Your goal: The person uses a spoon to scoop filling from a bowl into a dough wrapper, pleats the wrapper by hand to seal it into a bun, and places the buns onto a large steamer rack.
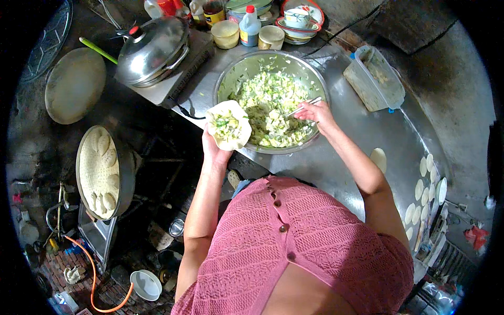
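On my left hand (215,149) rests a round dough wrapper (244,138) with a heap of chopped green-and-white vegetable filling (226,125) on it. My right hand (318,116) grips a metal utensil (305,107), whose lower end sits in a clump of filling. That hand is over the right side of a large stainless steel bowl (271,151). Chopped vegetable filling (271,88) lies thick in the bowl, and bits cling to its inner wall. The wrapper is held at the bowl's near left rim, partly in front of it.
Several dough rounds (419,189) lie on the metal table (338,165) at right. Shaped dumplings (108,201) line a steamer (80,169) at left. A lidded pan (153,51) stands on a cooker (173,90). Jars (225,34), a bottle (250,29) and a plastic container (378,78) edge the table.
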The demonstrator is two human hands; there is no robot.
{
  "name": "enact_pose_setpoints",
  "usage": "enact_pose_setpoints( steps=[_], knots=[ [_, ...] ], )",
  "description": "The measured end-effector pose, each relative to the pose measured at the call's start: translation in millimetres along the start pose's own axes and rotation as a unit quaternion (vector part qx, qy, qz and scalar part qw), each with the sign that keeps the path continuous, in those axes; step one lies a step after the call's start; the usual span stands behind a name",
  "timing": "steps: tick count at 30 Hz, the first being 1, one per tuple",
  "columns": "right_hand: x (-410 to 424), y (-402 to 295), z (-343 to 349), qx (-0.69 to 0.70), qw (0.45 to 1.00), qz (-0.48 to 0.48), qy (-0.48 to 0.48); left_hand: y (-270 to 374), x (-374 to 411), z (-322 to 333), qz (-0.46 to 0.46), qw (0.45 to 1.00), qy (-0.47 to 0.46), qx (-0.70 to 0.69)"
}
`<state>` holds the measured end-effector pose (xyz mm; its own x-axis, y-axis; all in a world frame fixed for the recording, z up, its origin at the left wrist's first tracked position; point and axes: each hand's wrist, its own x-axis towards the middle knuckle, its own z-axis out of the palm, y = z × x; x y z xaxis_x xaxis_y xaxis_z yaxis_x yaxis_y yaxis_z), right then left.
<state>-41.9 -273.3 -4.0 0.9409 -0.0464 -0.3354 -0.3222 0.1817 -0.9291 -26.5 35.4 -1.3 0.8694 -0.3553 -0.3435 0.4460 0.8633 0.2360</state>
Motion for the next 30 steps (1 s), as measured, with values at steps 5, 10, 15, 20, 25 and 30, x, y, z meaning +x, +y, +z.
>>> enact_pose_setpoints(
  steps=[5,10,15,20,25,30],
  knots=[
    [-2.4,-37.6,6.9,0.017,0.997,-0.073,0.006,-15.3,13.3,1.4,-0.015,1.000,-0.012,-0.005],
    [-16.8,-53.2,52.9,0.012,0.980,-0.192,0.045,-47.2,40.9,16.5,-0.083,0.995,-0.030,-0.044],
    [-37.0,3.8,80.3,-0.436,0.714,-0.546,0.043,-63.9,61.1,29.6,-0.060,0.996,-0.026,-0.065],
    [-38.8,1.6,81.3,-0.417,0.716,-0.560,0.016,-62.6,60.6,27.7,-0.049,0.998,-0.027,-0.034],
    [-43.6,-27.1,65.1,-0.305,0.813,-0.471,0.156,-52.2,53.0,24.8,-0.050,0.998,-0.027,-0.022],
    [-14.8,25.4,19.3,-0.529,0.812,-0.232,0.082,-35.7,39.2,29.2,-0.046,0.999,-0.007,0.020]
  ],
)
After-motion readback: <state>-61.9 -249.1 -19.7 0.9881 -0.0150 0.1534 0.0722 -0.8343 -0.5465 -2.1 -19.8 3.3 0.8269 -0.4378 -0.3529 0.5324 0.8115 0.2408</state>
